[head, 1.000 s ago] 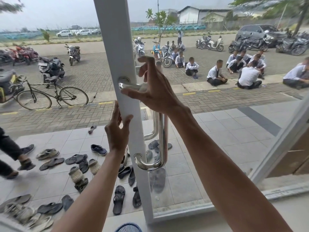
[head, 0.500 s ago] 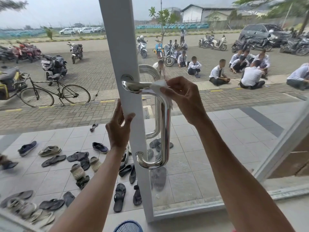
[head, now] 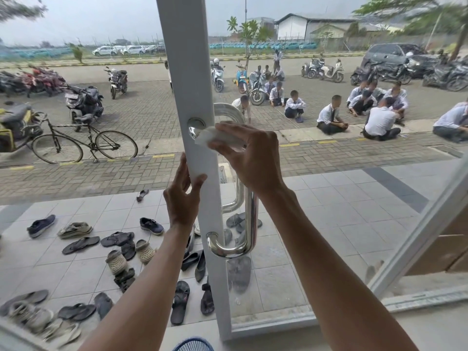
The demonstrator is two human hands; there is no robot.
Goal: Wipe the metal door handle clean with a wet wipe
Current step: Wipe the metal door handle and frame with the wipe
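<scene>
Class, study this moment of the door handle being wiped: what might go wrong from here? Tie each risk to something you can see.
1. The right hand presses the wipe only on the top bend of the handle, so the long bar and lower bend may get missed.
2. The left hand grips the edge of the door frame. If the door swings, its fingers might get pinched.
</scene>
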